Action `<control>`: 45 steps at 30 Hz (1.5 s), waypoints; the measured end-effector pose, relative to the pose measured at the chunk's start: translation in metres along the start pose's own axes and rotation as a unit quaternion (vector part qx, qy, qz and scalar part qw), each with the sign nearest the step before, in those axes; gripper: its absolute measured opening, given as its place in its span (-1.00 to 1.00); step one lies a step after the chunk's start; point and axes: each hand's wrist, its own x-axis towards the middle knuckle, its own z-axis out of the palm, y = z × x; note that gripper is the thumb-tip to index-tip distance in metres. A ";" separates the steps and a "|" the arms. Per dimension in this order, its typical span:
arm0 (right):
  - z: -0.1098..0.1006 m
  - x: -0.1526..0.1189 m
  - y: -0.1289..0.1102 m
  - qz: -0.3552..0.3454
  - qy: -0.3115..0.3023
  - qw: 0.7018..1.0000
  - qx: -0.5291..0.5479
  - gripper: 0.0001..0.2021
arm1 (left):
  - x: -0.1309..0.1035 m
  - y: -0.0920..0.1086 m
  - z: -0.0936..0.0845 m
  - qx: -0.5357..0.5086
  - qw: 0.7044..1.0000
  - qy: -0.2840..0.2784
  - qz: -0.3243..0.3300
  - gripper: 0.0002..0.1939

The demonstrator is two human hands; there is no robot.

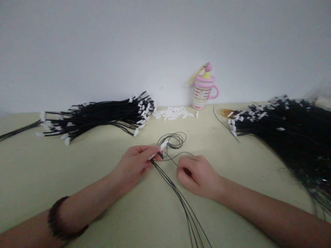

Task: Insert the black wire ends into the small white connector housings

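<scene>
My left hand is closed on a slim white plastic piece, pinched between thumb and fingers. Several thin black cords run from beneath this hand toward the front edge of the view. Just beyond the fingertips, a loose coil of thin black cord lies on the table. To the right, my right hand is curled with thumb and forefinger together on a single black cord that stretches toward the left hand. The end inside the right fingers is hidden.
A bundle of black cords with white ends lies at the left, a larger black pile at the right. Small white pieces are heaped at the back near a pink-and-white cup. Yellowish bands lie beside the right pile.
</scene>
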 end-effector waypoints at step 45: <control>-0.086 0.029 0.105 0.243 0.466 0.750 0.402 -0.90 | 0.005 0.004 -0.003 -0.054 0.998 -0.005 -0.016 -0.83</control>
